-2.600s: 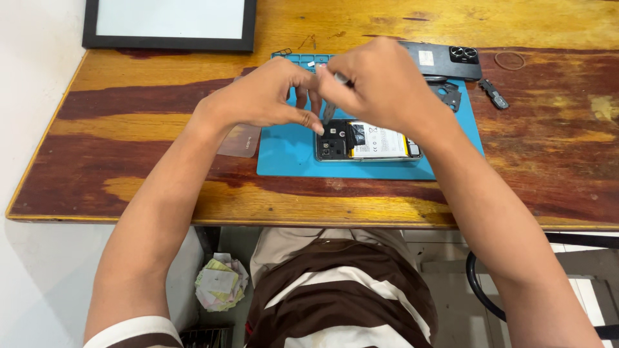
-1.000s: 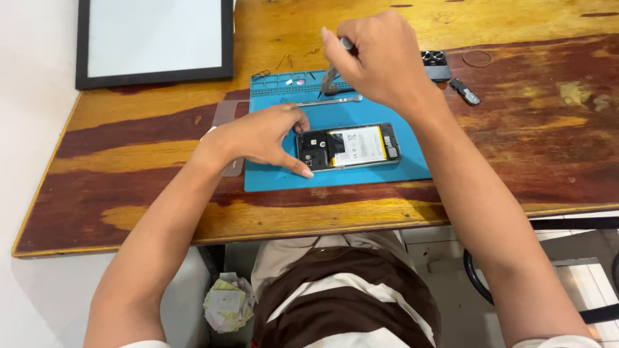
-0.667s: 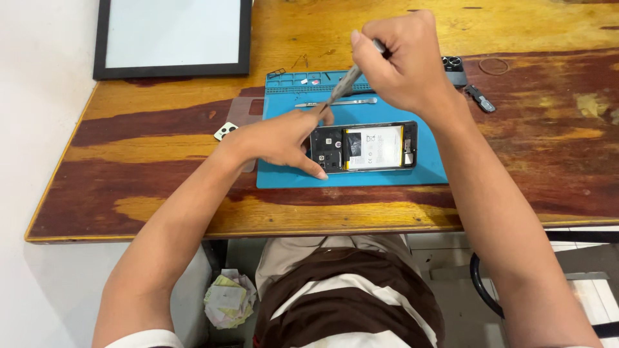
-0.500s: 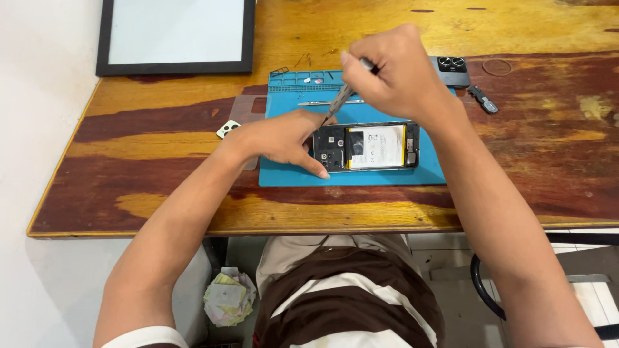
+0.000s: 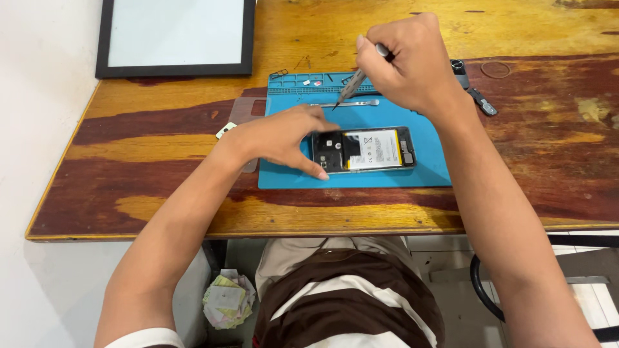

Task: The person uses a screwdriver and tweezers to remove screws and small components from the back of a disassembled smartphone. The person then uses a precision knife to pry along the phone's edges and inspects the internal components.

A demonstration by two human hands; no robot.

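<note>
On blue rubbery mat [image 5: 425,177], left hand [image 5: 277,138] open steadying opened phone [image 5: 364,149], right hand [image 5: 406,61] gripping slim metal screwdriver [image 5: 350,86]

My left hand [image 5: 277,138] on mat [image 5: 290,177], touching left end of opened phone [image 5: 364,149]. Phone lies mid-mat, mat on table [image 5: 161,206]. My right hand [image 5: 406,61] above mat's far edge, holding screwdriver [image 5: 351,86], tip down-left. Metal bar [image 5: 345,103] behind phone. Framed panel [image 5: 175,35] far left. Small parts [image 5: 474,87] right of mat.

screen [image 5: 175,33]: black-framed, pale, table's far left | battery label [image 5: 374,147]: white, in phone
</note>
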